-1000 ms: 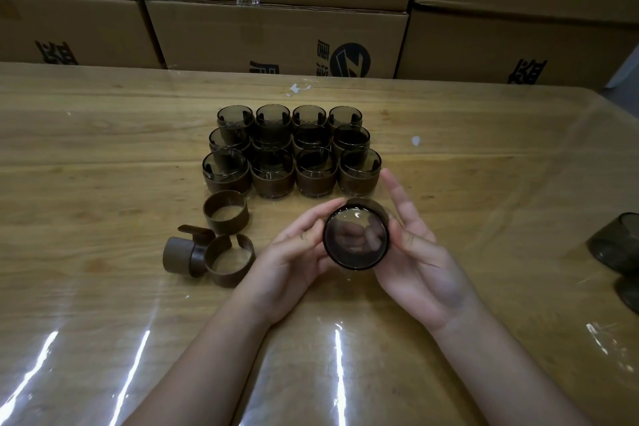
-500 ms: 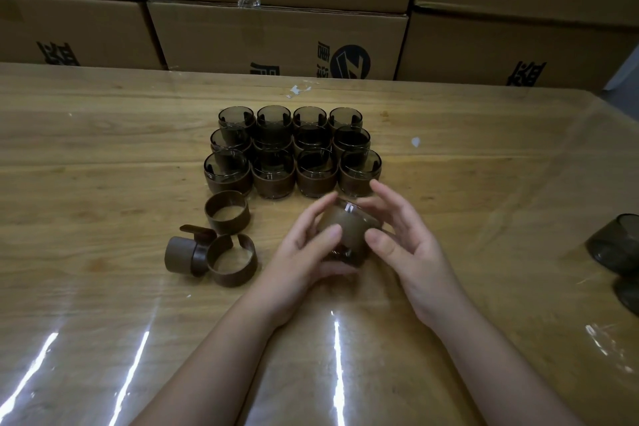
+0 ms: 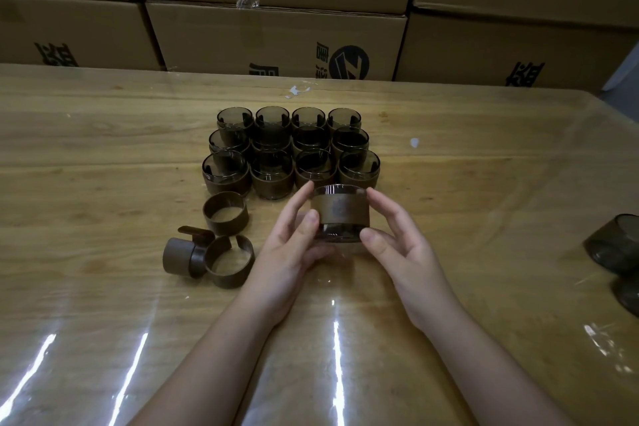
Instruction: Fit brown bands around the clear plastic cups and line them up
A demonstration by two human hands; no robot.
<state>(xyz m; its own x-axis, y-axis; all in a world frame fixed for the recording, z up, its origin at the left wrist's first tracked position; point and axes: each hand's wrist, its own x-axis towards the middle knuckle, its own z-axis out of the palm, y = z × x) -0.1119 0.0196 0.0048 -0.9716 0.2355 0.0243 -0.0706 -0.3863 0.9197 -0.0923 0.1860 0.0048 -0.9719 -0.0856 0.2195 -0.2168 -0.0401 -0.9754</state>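
A smoky clear cup with a brown band round it (image 3: 340, 213) stands upright between my hands, just in front of the block of banded cups (image 3: 290, 149). My left hand (image 3: 294, 245) pinches its left side with thumb and fingers. My right hand (image 3: 397, 242) pinches its right side the same way. Whether the cup rests on the table or hangs just above it I cannot tell. Three loose brown bands lie to the left: one upright band (image 3: 225, 211), one open band (image 3: 230, 261) and one on its side (image 3: 179, 256).
The wooden table (image 3: 103, 156) is covered with a shiny clear sheet. Bare smoky cups (image 3: 613, 245) sit at the right edge. Stacked cardboard boxes (image 3: 276, 41) wall off the far side of the table.
The cup was held with its mouth toward me; it has been turned upright and carried forward, close to the front row of banded cups. Both hands moved with it.
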